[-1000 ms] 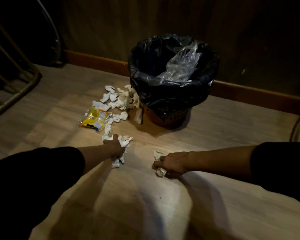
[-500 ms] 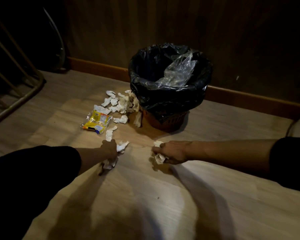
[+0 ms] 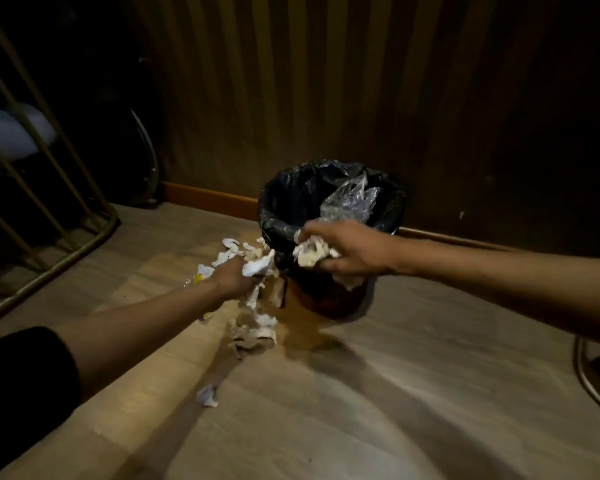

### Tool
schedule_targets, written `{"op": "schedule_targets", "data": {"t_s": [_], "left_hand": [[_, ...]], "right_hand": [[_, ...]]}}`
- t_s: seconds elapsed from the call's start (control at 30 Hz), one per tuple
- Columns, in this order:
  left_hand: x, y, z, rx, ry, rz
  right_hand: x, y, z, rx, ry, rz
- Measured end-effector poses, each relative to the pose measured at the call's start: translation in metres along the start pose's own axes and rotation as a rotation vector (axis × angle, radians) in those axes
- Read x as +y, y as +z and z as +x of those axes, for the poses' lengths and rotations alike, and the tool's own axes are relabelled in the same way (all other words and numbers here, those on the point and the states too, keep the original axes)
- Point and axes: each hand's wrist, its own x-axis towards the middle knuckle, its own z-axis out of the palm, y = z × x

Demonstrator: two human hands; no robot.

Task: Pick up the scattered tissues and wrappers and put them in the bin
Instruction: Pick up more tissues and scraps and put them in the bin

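A round bin (image 3: 388,209) lined with a black bag stands against the wall, a clear plastic bag (image 3: 350,202) inside it. My right hand (image 3: 354,251) is raised in front of the bin's near rim, shut on a wad of white tissues (image 3: 310,252). My left hand (image 3: 234,277) is lifted just left of the bin, shut on more tissues (image 3: 257,266) that dangle below it. Loose tissues lie on the floor behind it (image 3: 229,249), below it (image 3: 257,332), and one nearer me (image 3: 207,396). A yellow wrapper (image 3: 199,278) peeks out behind my left wrist.
The floor is light wood (image 3: 361,410) with a wooden skirting board (image 3: 208,197) along a dark panelled wall. A metal frame with bars (image 3: 49,244) stands at the left. A curved metal base (image 3: 589,375) sits at the right edge.
Both hands have risen from the floor with tissues in them and moved toward the bin. Some tissues from the left hand now lie or trail below it.
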Motion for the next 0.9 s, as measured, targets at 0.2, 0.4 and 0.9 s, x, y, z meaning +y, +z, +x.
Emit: {"op": "schedule_targets", "data": {"t_s": [0.2, 0.4, 0.9], "left_hand": [[0.056, -0.083, 0.003, 0.205, 0.014, -0.098], [0.127, -0.122, -0.001, 0.271, 0.066, -0.160], [0.191, -0.088, 0.031, 0.136, 0.063, -0.373]], "right_hand": [[0.032, -0.049, 0.017, 0.220, 0.286, 0.077], [0.053, -0.065, 0.034, 0.300, 0.571, 0.350], [0.059, -0.086, 0.035, 0.258, 0.934, 0.638]]}}
